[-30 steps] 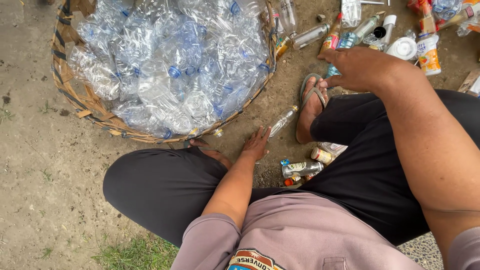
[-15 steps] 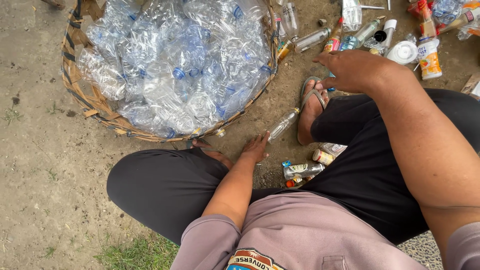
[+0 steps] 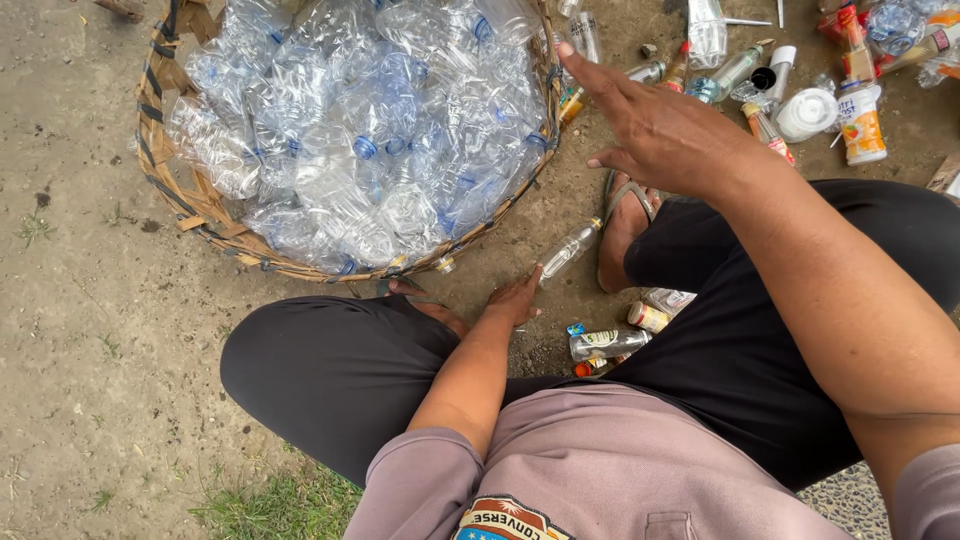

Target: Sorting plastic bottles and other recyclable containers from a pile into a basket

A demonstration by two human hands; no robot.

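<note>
Right hand: up in the air, the right hand [image 3: 665, 135] hangs palm down over the dirt beside the basket, fingers [image 3: 590, 75] spread wide and holding nothing.
Left hand: down low, the left hand [image 3: 515, 298] rests on the ground between the knees, fingers loosely open, tips just beside a small clear bottle [image 3: 570, 250]; whether they touch it I cannot tell.
Small clear bottle: lying on its side on the dirt, slanted, between the basket rim and the sandalled foot [image 3: 622, 235].
Basket: big woven basket [image 3: 170, 175] at upper left, heaped with crushed clear plastic bottles [image 3: 360, 130], several with blue caps.
Ground: bare brown dirt [image 3: 90, 330], a tuft of grass at the bottom edge.
Legs: person seated cross-legged in black trousers [image 3: 330, 365], mauve shirt at the bottom of the view.
By the lap: a clear bottle with a pale label [image 3: 608, 343] lies against the trousers, a small jar-like container [image 3: 648, 317] just above it, something orange tucked below.
Far pile: at upper right, well apart from the left hand, a loose scatter of bottles, among them a white round lid [image 3: 806, 112] and an orange-labelled bottle [image 3: 862, 118] lying near each other.
</note>
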